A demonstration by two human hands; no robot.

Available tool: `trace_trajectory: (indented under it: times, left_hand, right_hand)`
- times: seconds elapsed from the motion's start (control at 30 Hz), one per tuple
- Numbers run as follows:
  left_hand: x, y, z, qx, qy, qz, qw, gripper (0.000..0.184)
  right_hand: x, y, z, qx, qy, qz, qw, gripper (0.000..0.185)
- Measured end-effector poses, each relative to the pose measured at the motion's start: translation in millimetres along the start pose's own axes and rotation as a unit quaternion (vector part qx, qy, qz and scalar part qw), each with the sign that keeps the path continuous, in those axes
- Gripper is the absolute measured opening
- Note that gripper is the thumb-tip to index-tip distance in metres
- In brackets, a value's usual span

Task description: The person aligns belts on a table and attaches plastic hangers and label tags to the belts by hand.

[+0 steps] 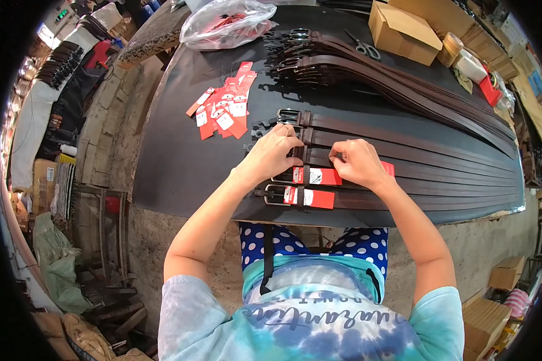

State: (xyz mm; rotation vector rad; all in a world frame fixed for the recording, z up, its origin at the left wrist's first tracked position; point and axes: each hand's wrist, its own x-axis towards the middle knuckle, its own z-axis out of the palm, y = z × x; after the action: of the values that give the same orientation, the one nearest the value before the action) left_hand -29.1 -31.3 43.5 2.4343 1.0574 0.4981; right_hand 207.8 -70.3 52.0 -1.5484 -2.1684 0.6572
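Several dark brown belts (403, 157) lie side by side across the black table, buckles to the left. My left hand (271, 151) is closed on the buckle end of a middle belt. My right hand (358, 162) pinches something too small to make out, just above that belt; a red tag (388, 168) shows beside it. Below my hands, one red and white tag (324, 176) sits under a belt's loop, and another tag (319, 198) is on the nearest belt. The topmost belt's buckle (288, 117) shows no tag.
Loose red tags (226, 108) are piled at the left of the black table (174, 162). Behind are a plastic bag (226, 24), a stack of belts (367, 72), scissors (367, 50) and a cardboard box (403, 33).
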Motion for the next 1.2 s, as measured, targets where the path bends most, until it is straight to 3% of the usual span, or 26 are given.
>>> trace_trajectory:
  times: [0.6,0.77,0.9,1.2]
  left_hand:
    - [12,-5,-8,0.000,-0.051,0.046,0.998,0.044]
    - [-1,-15,-7,-0.079,-0.001,0.056,0.995,0.030]
    - [-9,-20,-15,-0.058,0.054,0.015,0.997,0.020]
    - [-5,-24,-3,-0.031,0.053,0.018,0.998,0.013]
  right_hand:
    - [11,-3,8,0.013,0.004,-0.014,1.000,0.014]
    - [15,-6,14,0.013,0.019,-0.021,1.000,0.013]
    - [14,-5,15,0.013,0.024,-0.031,0.999,0.012]
    - [16,-5,20,-0.002,0.042,-0.057,0.997,0.010]
